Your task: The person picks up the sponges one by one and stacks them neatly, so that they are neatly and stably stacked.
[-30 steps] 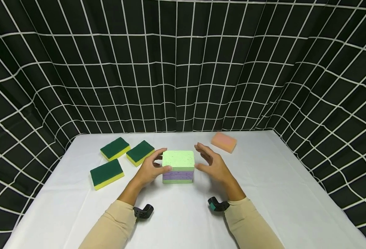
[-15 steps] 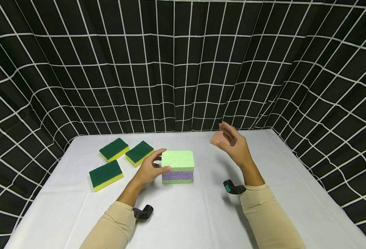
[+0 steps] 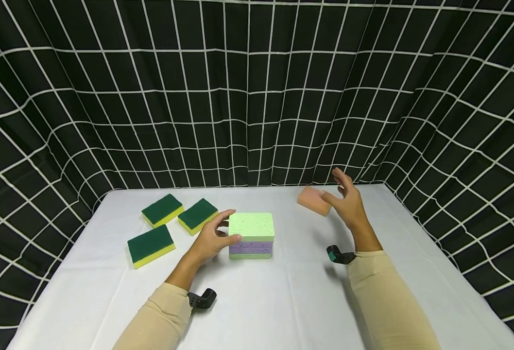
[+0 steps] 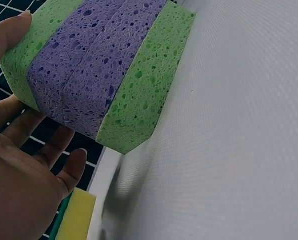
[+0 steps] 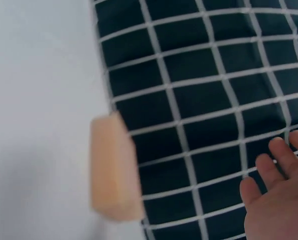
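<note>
In the middle of the table stands a neat stack: a light green sponge on top, purple sponges below it, and another green sponge at the bottom. My left hand holds the stack's left side, its thumb at the front corner of the top green sponge and fingers reaching behind. Far right, my right hand hovers above the table with fingers loosely bent and nothing in its grasp. Just left of it lies an orange-pink sponge; the right wrist view shows that sponge apart from the fingers.
Three green-and-yellow scouring sponges lie left of the stack: one at the back left, one near my left fingers, one further forward. A black curtain with a white grid encloses the white table.
My right hand has left the stack's right side and moved right and away from me, passing over the orange-pink sponge to its right. The left hand and stack stay put.
</note>
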Demonstrator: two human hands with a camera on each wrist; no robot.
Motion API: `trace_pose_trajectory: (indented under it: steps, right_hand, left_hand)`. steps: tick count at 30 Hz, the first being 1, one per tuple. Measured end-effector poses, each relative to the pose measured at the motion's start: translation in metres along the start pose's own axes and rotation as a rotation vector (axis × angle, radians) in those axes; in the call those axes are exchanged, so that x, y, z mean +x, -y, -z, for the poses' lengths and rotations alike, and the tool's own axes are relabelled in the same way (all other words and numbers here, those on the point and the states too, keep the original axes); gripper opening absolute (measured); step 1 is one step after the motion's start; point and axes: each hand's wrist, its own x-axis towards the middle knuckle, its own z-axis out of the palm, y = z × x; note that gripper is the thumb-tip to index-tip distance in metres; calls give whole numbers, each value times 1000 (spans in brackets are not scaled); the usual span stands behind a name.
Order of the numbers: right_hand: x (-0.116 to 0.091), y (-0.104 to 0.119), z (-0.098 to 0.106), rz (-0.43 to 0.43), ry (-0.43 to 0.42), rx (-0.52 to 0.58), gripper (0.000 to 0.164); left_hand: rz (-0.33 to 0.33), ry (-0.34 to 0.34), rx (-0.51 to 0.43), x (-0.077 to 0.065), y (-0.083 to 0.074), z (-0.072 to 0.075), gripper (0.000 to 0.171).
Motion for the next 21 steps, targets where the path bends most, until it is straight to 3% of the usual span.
trace_pose_trajectory:
  steps: [2,8,21]
  right_hand:
    - [4,-18,3,-48,-7,-34,78]
    - [9,-60,9,-162,-7,-118,86]
    - [9,-94,10,-400,71,-110,96]
  left_hand:
    - [1,-9,-13,3,11,0,73]
    - [-7,-30,-13,3,14,-1,72]
    - [13,-26,-8,1,13,-1,72]
